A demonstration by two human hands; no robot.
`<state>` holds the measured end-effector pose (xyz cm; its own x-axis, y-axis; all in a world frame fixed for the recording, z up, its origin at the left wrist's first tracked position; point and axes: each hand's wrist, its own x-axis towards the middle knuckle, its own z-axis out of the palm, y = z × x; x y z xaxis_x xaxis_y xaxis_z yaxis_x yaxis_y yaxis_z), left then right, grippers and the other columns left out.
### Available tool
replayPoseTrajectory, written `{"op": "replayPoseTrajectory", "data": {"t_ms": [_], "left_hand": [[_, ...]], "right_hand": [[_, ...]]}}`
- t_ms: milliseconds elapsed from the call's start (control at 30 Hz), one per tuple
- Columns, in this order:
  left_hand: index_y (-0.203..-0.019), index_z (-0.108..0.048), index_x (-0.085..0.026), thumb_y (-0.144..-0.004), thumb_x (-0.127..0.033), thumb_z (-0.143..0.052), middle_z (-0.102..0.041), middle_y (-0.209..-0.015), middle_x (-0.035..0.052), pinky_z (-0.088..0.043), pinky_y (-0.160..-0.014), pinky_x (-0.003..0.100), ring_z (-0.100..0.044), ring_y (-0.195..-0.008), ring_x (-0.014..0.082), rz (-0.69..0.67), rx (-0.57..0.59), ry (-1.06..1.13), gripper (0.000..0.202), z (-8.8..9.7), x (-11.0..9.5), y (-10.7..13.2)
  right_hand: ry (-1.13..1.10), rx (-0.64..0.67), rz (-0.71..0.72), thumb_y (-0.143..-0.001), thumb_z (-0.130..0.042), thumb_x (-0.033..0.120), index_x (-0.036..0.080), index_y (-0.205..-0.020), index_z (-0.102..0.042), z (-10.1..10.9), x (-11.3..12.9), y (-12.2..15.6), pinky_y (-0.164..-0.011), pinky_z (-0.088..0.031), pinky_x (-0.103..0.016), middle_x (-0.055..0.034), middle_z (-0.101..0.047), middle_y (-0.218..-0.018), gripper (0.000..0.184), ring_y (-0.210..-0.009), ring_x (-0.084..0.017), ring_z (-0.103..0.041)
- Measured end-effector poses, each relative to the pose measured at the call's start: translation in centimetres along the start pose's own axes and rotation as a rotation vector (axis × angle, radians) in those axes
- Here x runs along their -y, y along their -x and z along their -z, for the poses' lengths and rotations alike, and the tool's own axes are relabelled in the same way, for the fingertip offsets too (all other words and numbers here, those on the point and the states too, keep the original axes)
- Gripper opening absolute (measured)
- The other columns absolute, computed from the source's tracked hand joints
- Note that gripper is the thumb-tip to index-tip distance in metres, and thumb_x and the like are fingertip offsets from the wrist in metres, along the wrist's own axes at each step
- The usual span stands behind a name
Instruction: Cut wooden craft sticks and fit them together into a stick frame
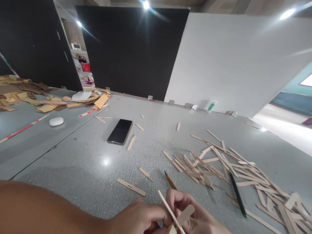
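Note:
My left hand (143,216) is closed at the bottom middle, its fingers around wooden craft sticks. One narrow stick (167,205) points up and left between my hands, crossing a second, round-ended craft stick (186,214). My right hand (202,217) is closed beside it, fingers bent against the same crossed sticks. A pointed, brownish blade-like piece (170,180) shows just beyond my right fingers; whether that hand holds it I cannot tell. The lower ends of the sticks are partly hidden. A slotted craft stick (131,187) lies just beyond my left hand.
A pile of craft sticks (265,185) spreads across the right, with a black pen (237,195) among them. A phone (120,131) lies left of centre. Farther left are a white case (56,122) and cardboard scraps (51,103). Upright panels (131,52) stand at the back.

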<state>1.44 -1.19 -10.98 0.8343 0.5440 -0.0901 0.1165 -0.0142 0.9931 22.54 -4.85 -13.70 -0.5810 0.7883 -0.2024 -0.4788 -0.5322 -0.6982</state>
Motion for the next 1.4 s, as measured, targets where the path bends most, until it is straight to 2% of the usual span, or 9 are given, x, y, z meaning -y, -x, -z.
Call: {"op": "replayPoseTrajectory", "data": {"t_ms": [133, 267, 367, 467, 600, 833, 1000, 1200, 1400], "left_hand": [[-0.109, -0.075, -0.014, -0.090, -0.059, -0.070, -0.053, -0.059, -0.0021, -0.033, -0.044, 0.020, -0.039, -0.048, 0.0096, 0.012, -0.023, 0.072, 0.049, 0.1, 0.0, 0.3], [-0.109, -0.072, -0.014, -0.089, -0.054, -0.074, -0.059, -0.064, -0.0001, -0.038, -0.049, 0.020, -0.045, -0.052, 0.0098, 0.000, -0.055, 0.205, 0.044, 0.1, -0.5, 0.7], [-0.109, -0.069, -0.015, -0.087, -0.053, -0.077, -0.062, -0.066, 0.0009, -0.037, -0.050, 0.020, -0.048, -0.053, 0.0099, 0.025, -0.058, 0.295, 0.044, 0.1, -0.9, 0.8], [-0.101, -0.067, -0.015, -0.088, -0.051, -0.077, -0.070, -0.075, 0.0051, -0.044, -0.057, 0.022, -0.060, -0.063, 0.0130, 0.004, -0.067, 0.323, 0.039, 0.1, -1.2, 0.9], [-0.099, -0.068, -0.015, -0.092, -0.052, -0.072, -0.074, -0.081, 0.0075, -0.045, -0.061, 0.021, -0.067, -0.072, 0.0151, 0.010, -0.082, 0.309, 0.038, 0.0, -1.7, 1.2], [-0.105, -0.069, -0.016, -0.088, -0.059, -0.072, -0.063, -0.070, 0.0025, -0.035, -0.050, 0.019, -0.052, -0.059, 0.0117, 0.077, -0.065, 0.251, 0.046, -0.3, -1.8, 1.8], [-0.108, -0.070, -0.017, -0.091, -0.054, -0.071, -0.058, -0.066, 0.0005, -0.036, -0.050, 0.019, -0.047, -0.057, 0.0114, 0.046, -0.111, 0.242, 0.041, -0.4, -1.5, 1.8], [-0.107, -0.067, -0.016, -0.083, -0.059, -0.078, -0.053, -0.061, -0.0030, -0.034, -0.044, 0.018, -0.041, -0.049, 0.0089, 0.089, 0.029, 0.180, 0.050, 0.4, -0.9, 1.1], [-0.096, -0.065, -0.016, -0.087, -0.069, -0.067, -0.051, -0.063, -0.0021, -0.025, -0.040, 0.018, -0.035, -0.046, 0.0062, 0.076, -0.083, 0.248, 0.054, 0.1, -1.4, 1.4]], "right_hand": [[0.127, -0.016, 0.050, -0.079, -0.091, 0.035, 0.016, -0.088, -0.065, -0.2, 0.5, -0.2, -0.050, -0.033, -0.015, 0.0031, -0.061, -0.072, 0.034, -0.054, -0.004, -0.045], [0.188, -0.054, 0.106, -0.078, -0.092, 0.039, 0.017, -0.086, -0.066, -0.4, 0.7, -0.2, -0.058, -0.041, -0.019, 0.0018, -0.063, -0.073, 0.035, -0.057, -0.006, -0.050], [0.196, -0.077, 0.072, -0.084, -0.087, 0.029, 0.018, -0.085, -0.066, -0.8, 0.7, -0.1, -0.048, -0.037, -0.014, 0.0057, -0.056, -0.063, 0.024, -0.049, -0.005, -0.046], [0.184, -0.072, 0.055, -0.085, -0.083, 0.016, 0.020, -0.084, -0.068, -1.3, 0.8, 0.0, -0.040, -0.032, -0.010, 0.0082, -0.052, -0.056, 0.015, -0.044, -0.004, -0.043], [0.167, -0.038, 0.082, -0.087, -0.082, 0.016, 0.020, -0.086, -0.073, -1.5, 0.9, 0.0, -0.040, -0.035, -0.010, 0.0068, -0.055, -0.056, 0.011, -0.045, -0.005, -0.047], [0.138, 0.040, 0.152, -0.092, -0.080, 0.021, 0.022, -0.090, -0.077, -1.9, 0.8, -0.1, -0.054, -0.042, -0.012, 0.0025, -0.064, -0.079, 0.004, -0.057, -0.004, -0.053], [0.181, 0.040, 0.135, -0.093, -0.079, 0.025, 0.023, -0.091, -0.076, -1.7, 1.1, -0.1, -0.058, -0.042, -0.015, 0.0022, -0.064, -0.081, 0.004, -0.061, -0.005, -0.054], [0.200, 0.052, 0.133, -0.095, -0.077, 0.022, 0.024, -0.093, -0.075, -1.3, 0.9, 0.1, -0.064, -0.044, -0.018, 0.0023, -0.064, -0.083, 0.003, -0.069, -0.008, -0.058], [0.130, 0.009, 0.094, -0.090, -0.082, 0.020, 0.020, -0.087, -0.074, -1.8, 1.2, 0.1, -0.062, -0.044, -0.015, 0.0029, -0.062, -0.079, 0.009, -0.064, -0.006, -0.053]]}}
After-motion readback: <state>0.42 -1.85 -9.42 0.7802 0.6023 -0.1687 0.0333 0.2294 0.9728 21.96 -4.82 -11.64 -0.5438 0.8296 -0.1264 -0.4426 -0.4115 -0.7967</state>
